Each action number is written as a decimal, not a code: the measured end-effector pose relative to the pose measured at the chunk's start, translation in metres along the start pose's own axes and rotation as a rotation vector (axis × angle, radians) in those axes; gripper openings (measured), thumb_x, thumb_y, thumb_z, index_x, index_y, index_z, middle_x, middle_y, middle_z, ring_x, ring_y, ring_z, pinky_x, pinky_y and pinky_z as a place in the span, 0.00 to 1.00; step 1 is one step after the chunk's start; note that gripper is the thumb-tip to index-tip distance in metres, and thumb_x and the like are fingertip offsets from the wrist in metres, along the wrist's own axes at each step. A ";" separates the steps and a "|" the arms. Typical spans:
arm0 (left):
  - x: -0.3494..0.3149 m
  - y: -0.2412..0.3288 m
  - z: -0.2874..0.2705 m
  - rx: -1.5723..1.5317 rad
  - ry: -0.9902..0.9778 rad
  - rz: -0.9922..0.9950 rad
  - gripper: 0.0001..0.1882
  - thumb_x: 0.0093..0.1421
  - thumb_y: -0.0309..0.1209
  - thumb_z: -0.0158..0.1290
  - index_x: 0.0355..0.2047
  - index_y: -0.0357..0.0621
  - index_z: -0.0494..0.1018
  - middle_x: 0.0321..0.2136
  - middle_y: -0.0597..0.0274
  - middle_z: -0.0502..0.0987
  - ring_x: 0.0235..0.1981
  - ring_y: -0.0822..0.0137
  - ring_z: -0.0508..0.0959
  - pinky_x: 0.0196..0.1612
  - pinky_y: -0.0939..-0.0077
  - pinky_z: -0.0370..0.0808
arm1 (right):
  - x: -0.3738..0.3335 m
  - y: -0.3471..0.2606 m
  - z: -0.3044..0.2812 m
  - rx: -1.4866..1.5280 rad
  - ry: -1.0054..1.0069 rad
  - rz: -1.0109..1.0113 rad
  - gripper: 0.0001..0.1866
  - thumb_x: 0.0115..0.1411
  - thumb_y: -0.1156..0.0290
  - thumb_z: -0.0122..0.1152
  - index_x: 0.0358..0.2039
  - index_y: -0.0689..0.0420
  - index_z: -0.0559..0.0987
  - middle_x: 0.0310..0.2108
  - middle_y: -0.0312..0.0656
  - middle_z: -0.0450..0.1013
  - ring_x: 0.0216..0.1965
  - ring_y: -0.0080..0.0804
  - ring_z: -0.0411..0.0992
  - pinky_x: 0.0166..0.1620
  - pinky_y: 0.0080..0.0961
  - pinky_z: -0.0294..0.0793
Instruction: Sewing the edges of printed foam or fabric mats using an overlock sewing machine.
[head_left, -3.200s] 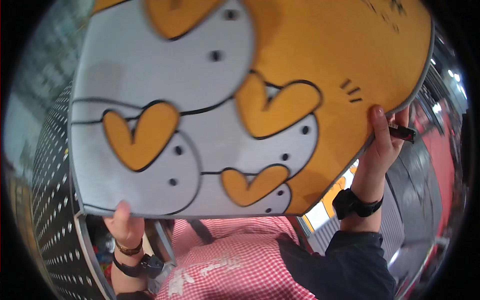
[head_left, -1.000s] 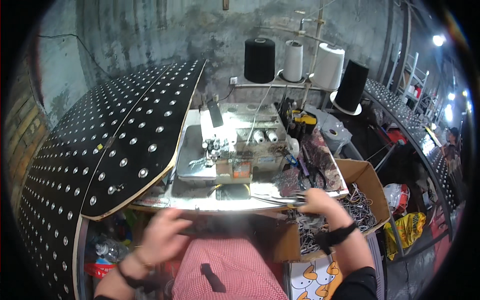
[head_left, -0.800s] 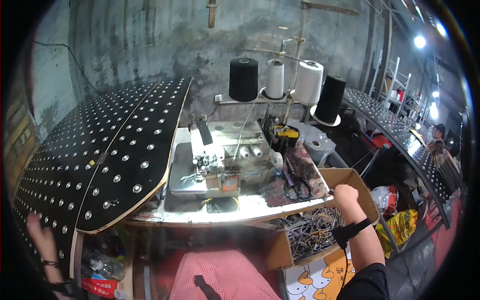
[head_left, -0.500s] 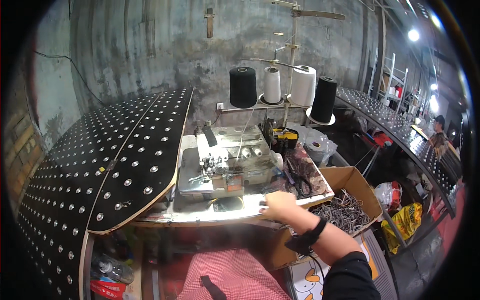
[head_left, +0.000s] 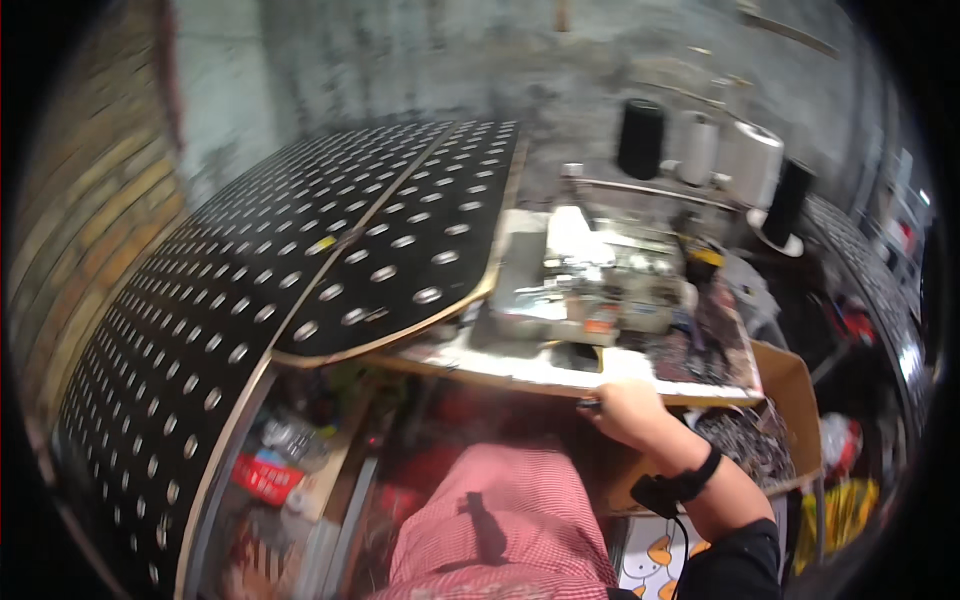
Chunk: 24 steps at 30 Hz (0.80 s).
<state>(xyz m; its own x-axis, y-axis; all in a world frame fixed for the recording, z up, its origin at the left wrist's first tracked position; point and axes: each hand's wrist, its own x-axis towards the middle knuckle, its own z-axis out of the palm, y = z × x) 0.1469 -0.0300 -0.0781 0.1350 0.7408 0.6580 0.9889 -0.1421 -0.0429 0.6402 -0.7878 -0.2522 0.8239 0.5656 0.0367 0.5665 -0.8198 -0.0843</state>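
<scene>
My right hand [head_left: 630, 405] is closed at the front edge of the sewing table [head_left: 460, 365], just below the overlock sewing machine [head_left: 615, 270]. A small dark thing [head_left: 590, 404] shows at its fingertips, too blurred to name. A black strap [head_left: 685, 485] with a cable wraps my right wrist. Black-handled scissors [head_left: 705, 350] lie on the tabletop beyond the hand. My left hand does not show.
A black board [head_left: 390, 270] with rows of metal studs covers the left. Black and white thread cones [head_left: 641, 140] stand behind the machine. On the right is a cardboard box [head_left: 790, 390] of grey scraps. A checked red cloth [head_left: 500, 520] covers my lap.
The whole view has swung left and down, so the machine and table sit farther right. My right hand has come back to the table's front edge, still closed.
</scene>
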 end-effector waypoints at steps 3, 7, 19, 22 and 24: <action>0.005 0.022 -0.029 -0.006 0.035 0.069 0.17 0.60 0.38 0.38 0.37 0.37 0.70 0.33 0.50 0.74 0.33 0.59 0.75 0.38 0.65 0.70 | 0.025 -0.027 0.002 0.132 0.095 -0.160 0.09 0.48 0.67 0.54 0.25 0.57 0.79 0.24 0.49 0.73 0.28 0.45 0.72 0.32 0.37 0.72; -0.073 0.113 -0.066 -0.918 -0.200 -0.102 0.18 0.60 0.41 0.42 0.34 0.37 0.72 0.27 0.61 0.75 0.29 0.69 0.74 0.28 0.71 0.73 | 0.053 -0.105 0.014 0.373 0.160 -0.535 0.14 0.45 0.73 0.55 0.35 0.53 0.78 0.28 0.46 0.72 0.31 0.42 0.72 0.36 0.34 0.71; -0.408 0.286 -0.184 -1.836 -1.924 0.641 0.16 0.59 0.25 0.45 0.47 0.35 0.62 0.49 0.46 0.65 0.49 0.59 0.69 0.50 0.62 0.68 | 0.055 -0.254 0.090 1.837 -0.109 -0.060 0.05 0.55 0.77 0.50 0.30 0.65 0.71 0.22 0.38 0.72 0.23 0.20 0.68 0.30 0.17 0.67; -0.429 0.241 -0.124 -1.398 -2.119 0.364 0.19 0.57 0.24 0.46 0.50 0.34 0.61 0.48 0.46 0.66 0.47 0.58 0.71 0.49 0.64 0.69 | 0.059 -0.238 0.068 1.806 -0.155 0.048 0.07 0.55 0.73 0.52 0.29 0.65 0.71 0.22 0.39 0.72 0.19 0.20 0.65 0.27 0.18 0.66; -0.425 0.223 -0.082 -1.964 -1.776 -0.220 0.16 0.60 0.30 0.40 0.47 0.35 0.63 0.41 0.47 0.71 0.40 0.55 0.74 0.45 0.62 0.72 | 0.059 -0.237 0.056 1.856 -0.400 0.156 0.12 0.53 0.67 0.57 0.28 0.65 0.70 0.21 0.39 0.71 0.19 0.20 0.64 0.25 0.19 0.65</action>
<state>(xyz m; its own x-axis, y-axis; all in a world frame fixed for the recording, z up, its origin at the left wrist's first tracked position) 0.3048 -0.4302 -0.3061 0.9287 0.2610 -0.2635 0.0734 0.5671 0.8204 0.5532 -0.5548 -0.2859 0.6531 0.7140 -0.2522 -0.4556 0.1045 -0.8840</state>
